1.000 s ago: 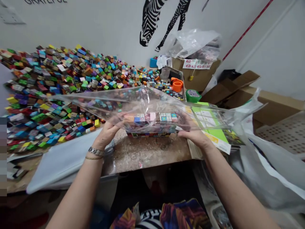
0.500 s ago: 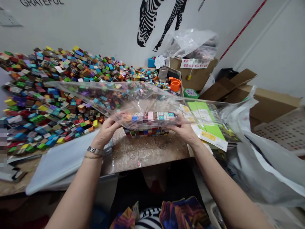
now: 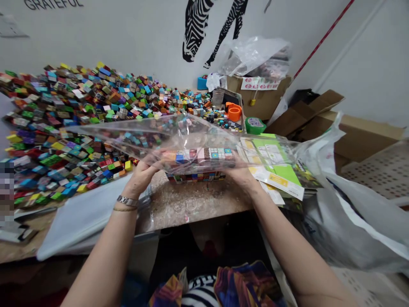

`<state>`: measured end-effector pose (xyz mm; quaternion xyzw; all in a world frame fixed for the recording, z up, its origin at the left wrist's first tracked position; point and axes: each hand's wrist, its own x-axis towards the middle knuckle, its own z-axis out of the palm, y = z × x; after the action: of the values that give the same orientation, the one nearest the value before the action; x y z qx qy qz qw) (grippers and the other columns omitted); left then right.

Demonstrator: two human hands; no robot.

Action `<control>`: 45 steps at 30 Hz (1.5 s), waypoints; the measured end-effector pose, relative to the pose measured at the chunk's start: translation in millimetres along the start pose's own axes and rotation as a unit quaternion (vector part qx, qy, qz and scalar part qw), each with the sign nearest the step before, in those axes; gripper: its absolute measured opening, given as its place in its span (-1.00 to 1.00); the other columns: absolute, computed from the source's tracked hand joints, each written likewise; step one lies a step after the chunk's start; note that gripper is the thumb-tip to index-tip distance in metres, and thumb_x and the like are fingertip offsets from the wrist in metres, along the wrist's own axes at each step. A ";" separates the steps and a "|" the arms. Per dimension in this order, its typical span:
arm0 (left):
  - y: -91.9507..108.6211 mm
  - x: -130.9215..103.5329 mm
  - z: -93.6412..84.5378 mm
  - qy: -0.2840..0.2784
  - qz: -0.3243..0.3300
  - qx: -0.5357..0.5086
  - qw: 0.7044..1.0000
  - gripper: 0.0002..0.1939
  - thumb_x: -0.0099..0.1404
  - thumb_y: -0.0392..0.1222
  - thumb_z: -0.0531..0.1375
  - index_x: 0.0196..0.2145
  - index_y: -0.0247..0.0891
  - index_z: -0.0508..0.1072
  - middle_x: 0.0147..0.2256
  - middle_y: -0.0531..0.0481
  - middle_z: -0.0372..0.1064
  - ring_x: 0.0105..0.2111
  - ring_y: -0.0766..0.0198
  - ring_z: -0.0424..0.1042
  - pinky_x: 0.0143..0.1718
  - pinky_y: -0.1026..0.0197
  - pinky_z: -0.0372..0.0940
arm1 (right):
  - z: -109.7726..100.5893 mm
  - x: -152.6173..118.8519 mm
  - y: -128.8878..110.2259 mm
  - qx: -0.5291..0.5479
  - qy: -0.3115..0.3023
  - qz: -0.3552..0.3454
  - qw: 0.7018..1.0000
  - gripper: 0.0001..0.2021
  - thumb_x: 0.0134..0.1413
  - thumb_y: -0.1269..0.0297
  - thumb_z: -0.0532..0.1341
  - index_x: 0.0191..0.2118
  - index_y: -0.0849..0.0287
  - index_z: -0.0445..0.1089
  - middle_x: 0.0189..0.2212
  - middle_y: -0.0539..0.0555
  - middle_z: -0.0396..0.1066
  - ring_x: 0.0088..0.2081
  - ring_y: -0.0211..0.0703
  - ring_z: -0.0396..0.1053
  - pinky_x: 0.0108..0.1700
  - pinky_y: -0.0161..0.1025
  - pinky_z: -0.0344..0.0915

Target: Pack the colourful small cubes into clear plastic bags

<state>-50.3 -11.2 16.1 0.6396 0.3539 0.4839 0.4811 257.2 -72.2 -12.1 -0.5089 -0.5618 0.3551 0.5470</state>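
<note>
A block of small printed cubes (image 3: pixel 204 155), packed tightly in rows, stands near the table's front edge with its multicoloured side towards me. Clear plastic film (image 3: pixel 182 128) is draped over it and spreads in a wide peak to both sides. At the block's left end, my left hand (image 3: pixel 140 174) is closed round it. My right hand (image 3: pixel 241 174) grips the opposite end. Film and glare partly hide the fingertips of both hands, so I cannot tell exactly where the film runs between fingers and cubes.
A large heap of loose cubes (image 3: pixel 76 115) covers the table's left and back. Stacked clear plastic sheets (image 3: pixel 86 213) lie front left. To the right are green booklets (image 3: pixel 289 177), a green tape roll (image 3: pixel 254 125), an orange ring (image 3: pixel 234 113), cardboard boxes (image 3: pixel 361 132) and a white plastic bag (image 3: pixel 358 221).
The film's middle has risen into a higher peak behind the block, and its left corner has dropped slightly. Both hands stay at the block's ends, almost in the same place.
</note>
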 end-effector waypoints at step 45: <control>10.7 -0.5 3.8 0.023 -0.033 0.000 0.999 -0.58 -0.04 0.05 0.45 -0.26 -0.24 0.60 -0.04 -0.16 0.54 0.02 -0.05 0.47 0.13 0.02 0.35 | -37.2 -2.0 -11.2 0.044 0.040 0.106 0.993 -0.56 -0.21 -0.22 0.39 -0.32 0.03 0.49 -0.31 0.06 0.56 -0.20 0.02 0.50 -0.15 -0.04 0.46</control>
<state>-46.9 -15.8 25.9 0.6165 0.3857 0.4822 0.4886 291.3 -82.6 3.6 -0.5551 -0.4663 0.4145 0.5501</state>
